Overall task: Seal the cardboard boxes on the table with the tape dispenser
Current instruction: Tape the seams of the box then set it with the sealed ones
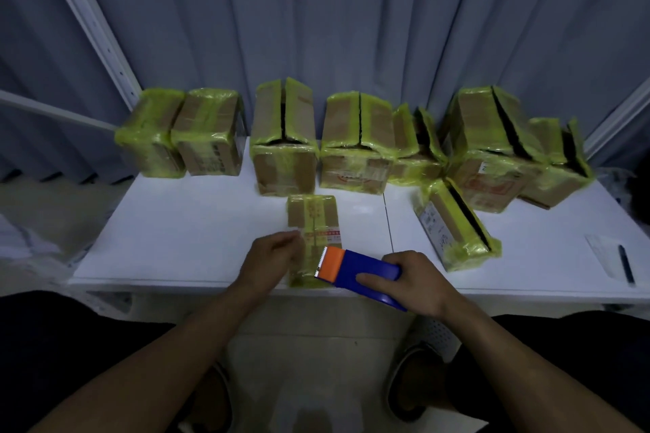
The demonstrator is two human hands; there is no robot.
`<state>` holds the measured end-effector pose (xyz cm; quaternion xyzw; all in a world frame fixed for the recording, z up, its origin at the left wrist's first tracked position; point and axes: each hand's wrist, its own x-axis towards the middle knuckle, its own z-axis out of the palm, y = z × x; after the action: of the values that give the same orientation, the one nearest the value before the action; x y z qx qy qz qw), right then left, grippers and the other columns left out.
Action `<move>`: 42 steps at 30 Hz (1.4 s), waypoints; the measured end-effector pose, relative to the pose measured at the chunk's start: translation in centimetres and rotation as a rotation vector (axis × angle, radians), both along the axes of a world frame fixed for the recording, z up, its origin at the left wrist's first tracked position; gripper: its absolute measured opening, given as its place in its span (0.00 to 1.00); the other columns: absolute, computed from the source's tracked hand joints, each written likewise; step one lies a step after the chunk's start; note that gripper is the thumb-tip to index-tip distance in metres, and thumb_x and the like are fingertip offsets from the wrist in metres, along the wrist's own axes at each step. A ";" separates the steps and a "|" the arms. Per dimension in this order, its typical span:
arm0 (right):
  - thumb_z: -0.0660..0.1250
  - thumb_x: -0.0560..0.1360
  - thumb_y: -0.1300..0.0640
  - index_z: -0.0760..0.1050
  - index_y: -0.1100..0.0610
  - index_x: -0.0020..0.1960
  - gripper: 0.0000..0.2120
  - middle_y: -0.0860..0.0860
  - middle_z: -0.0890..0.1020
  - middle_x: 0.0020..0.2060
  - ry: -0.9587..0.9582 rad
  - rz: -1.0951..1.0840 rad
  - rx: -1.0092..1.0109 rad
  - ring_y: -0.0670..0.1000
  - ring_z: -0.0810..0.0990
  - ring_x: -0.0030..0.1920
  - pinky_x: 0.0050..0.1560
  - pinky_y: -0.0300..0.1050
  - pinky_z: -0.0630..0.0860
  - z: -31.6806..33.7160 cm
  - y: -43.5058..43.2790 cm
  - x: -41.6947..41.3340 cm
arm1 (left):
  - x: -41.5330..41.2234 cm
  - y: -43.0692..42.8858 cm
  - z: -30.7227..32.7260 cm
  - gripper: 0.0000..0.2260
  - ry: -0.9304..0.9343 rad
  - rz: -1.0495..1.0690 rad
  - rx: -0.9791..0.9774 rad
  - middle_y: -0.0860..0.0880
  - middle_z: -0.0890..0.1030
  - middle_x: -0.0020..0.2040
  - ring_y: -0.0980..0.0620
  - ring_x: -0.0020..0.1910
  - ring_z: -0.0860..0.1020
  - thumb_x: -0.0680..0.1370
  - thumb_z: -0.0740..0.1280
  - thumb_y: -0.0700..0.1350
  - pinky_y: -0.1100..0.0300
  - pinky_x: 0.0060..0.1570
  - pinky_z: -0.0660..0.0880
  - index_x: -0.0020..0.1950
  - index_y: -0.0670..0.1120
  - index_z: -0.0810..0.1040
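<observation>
Mid-taping: small flat box (pixel 313 218) at table's (pixel 193 221) near edge. Left hand (pixel 271 257) grips its left side; right hand (pixel 418 283) clamps blue tape dispenser (pixel 365 272), orange blade end over the box. Next, likely: pull tape along seam, then tear.

tape dispenser (pixel 365 272) — blue body, orange front plate noted | near box (pixel 296 214): brown cardboard banded in yellow-green tape (pixel 313 209), red print seen on its label (pixel 332 234) | far boxes (pixel 285 170): brown, wrapped in the same yellow-green | table (pixel 176 228): white | curtain (pixel 351 28) — grey-blue, vertically folded | pen (pixel 626 264) at right: black
</observation>
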<state>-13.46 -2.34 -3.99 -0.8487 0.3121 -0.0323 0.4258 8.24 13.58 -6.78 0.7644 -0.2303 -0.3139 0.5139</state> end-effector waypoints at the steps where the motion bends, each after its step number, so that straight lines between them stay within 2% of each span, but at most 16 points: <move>1: 0.75 0.73 0.39 0.80 0.52 0.36 0.18 0.44 0.82 0.30 -0.021 0.010 0.002 0.44 0.81 0.32 0.34 0.34 0.73 0.1 0.2 0.2 | -0.3 0.5 0.9 0.08 0.065 -0.005 -0.002 0.54 0.85 0.53 0.57 0.51 0.82 0.81 0.66 0.52 0.65 0.44 0.76 0.55 0.54 0.83; 3: 0.75 0.74 0.41 0.79 0.50 0.36 0.16 0.43 0.81 0.29 -0.060 0.031 0.011 0.44 0.80 0.31 0.34 0.33 0.72 0.3 0.6 0.7 | -1.2 1.8 2.5 0.07 0.146 -0.008 0.004 0.54 0.86 0.49 0.55 0.49 0.83 0.80 0.67 0.52 0.61 0.45 0.77 0.51 0.54 0.84; 6: 0.75 0.75 0.45 0.79 0.50 0.36 0.13 0.44 0.81 0.30 -0.141 0.056 0.060 0.44 0.79 0.31 0.35 0.34 0.71 0.6 1.3 1.0 | -2.3 3.7 3.5 0.06 0.213 0.030 -0.006 0.57 0.86 0.49 0.56 0.49 0.83 0.78 0.69 0.53 0.59 0.46 0.77 0.52 0.55 0.84; 9: 0.74 0.73 0.43 0.80 0.50 0.40 0.11 0.46 0.83 0.33 -0.177 0.078 0.099 0.46 0.81 0.33 0.36 0.35 0.73 0.8 1.9 1.3 | -2.8 4.5 4.2 0.07 0.349 0.054 -0.024 0.54 0.86 0.47 0.55 0.46 0.84 0.78 0.70 0.52 0.59 0.46 0.75 0.53 0.52 0.84; 11: 0.74 0.72 0.43 0.80 0.48 0.38 0.11 0.47 0.83 0.33 -0.189 0.089 0.112 0.46 0.81 0.32 0.36 0.36 0.73 0.8 2.2 1.4 | -3.0 4.6 4.5 0.07 0.403 0.072 -0.055 0.52 0.86 0.46 0.55 0.42 0.84 0.78 0.71 0.49 0.59 0.45 0.74 0.52 0.49 0.85; 14: 0.75 0.73 0.43 0.79 0.44 0.34 0.11 0.49 0.81 0.30 -0.226 0.088 0.126 0.47 0.79 0.30 0.35 0.37 0.72 0.7 2.3 1.4 | -3.1 4.7 4.8 0.07 0.439 0.114 -0.091 0.50 0.86 0.44 0.55 0.40 0.81 0.78 0.71 0.47 0.60 0.43 0.72 0.50 0.46 0.86; 20: 0.76 0.74 0.46 0.80 0.53 0.38 0.13 0.53 0.82 0.32 -0.253 0.084 0.145 0.52 0.81 0.32 0.35 0.40 0.74 0.7 2.2 1.2 | -2.9 4.7 4.8 0.06 0.464 0.061 -0.078 0.53 0.85 0.43 0.56 0.39 0.81 0.78 0.70 0.47 0.61 0.44 0.73 0.51 0.48 0.85; 24: 0.76 0.74 0.45 0.80 0.53 0.38 0.13 0.51 0.83 0.33 -0.271 0.072 0.205 0.50 0.82 0.33 0.35 0.38 0.74 0.9 2.4 1.1 | -2.4 4.5 4.8 0.06 0.382 0.052 -0.055 0.52 0.85 0.41 0.57 0.37 0.79 0.78 0.70 0.46 0.61 0.42 0.72 0.49 0.46 0.86; 27: 0.76 0.74 0.47 0.80 0.54 0.39 0.12 0.50 0.83 0.33 -0.270 0.076 0.228 0.48 0.82 0.33 0.35 0.37 0.74 1.0 2.6 1.2 | -2.4 4.3 4.8 0.08 0.469 0.069 -0.054 0.50 0.85 0.42 0.55 0.38 0.80 0.80 0.67 0.47 0.60 0.42 0.72 0.49 0.46 0.85; 30: 0.74 0.72 0.48 0.80 0.54 0.40 0.09 0.49 0.83 0.33 -0.261 0.071 0.245 0.47 0.82 0.33 0.35 0.36 0.74 1.1 2.6 1.2 | -2.3 4.1 4.6 0.13 0.542 0.116 -0.046 0.48 0.86 0.43 0.53 0.38 0.81 0.80 0.66 0.52 0.56 0.45 0.73 0.46 0.47 0.85; 34: 0.73 0.71 0.48 0.81 0.55 0.42 0.09 0.48 0.84 0.35 -0.250 0.072 0.268 0.47 0.83 0.35 0.36 0.36 0.75 1.1 2.6 1.2 | -2.1 4.2 3.8 0.07 0.394 0.084 -0.020 0.49 0.86 0.46 0.56 0.39 0.80 0.77 0.71 0.47 0.60 0.44 0.75 0.51 0.47 0.86; 36: 0.74 0.71 0.48 0.81 0.54 0.43 0.10 0.49 0.85 0.36 -0.243 0.073 0.265 0.49 0.84 0.36 0.36 0.37 0.76 0.8 2.6 1.1 | -2.0 4.4 3.3 0.06 0.336 0.080 -0.022 0.51 0.86 0.45 0.58 0.39 0.81 0.77 0.72 0.46 0.61 0.44 0.76 0.51 0.48 0.86; 40: 0.74 0.71 0.45 0.82 0.53 0.43 0.11 0.50 0.86 0.37 -0.205 0.060 0.227 0.51 0.85 0.37 0.38 0.40 0.78 0.1 2.5 1.1 | -1.6 4.5 2.4 0.06 0.075 0.057 0.025 0.56 0.86 0.46 0.64 0.44 0.82 0.77 0.72 0.47 0.68 0.43 0.74 0.52 0.50 0.86; 42: 0.75 0.71 0.43 0.83 0.54 0.43 0.13 0.51 0.85 0.37 -0.191 0.056 0.207 0.52 0.85 0.36 0.38 0.41 0.78 -0.2 2.5 1.4 | -1.5 4.4 2.1 0.05 0.038 0.051 0.018 0.57 0.85 0.45 0.66 0.44 0.81 0.77 0.72 0.46 0.70 0.44 0.74 0.51 0.51 0.86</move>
<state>-12.10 0.15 -4.16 -0.8018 0.2478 -0.0687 0.5395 6.76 17.99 -4.67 0.7687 -0.1980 -0.3170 0.5190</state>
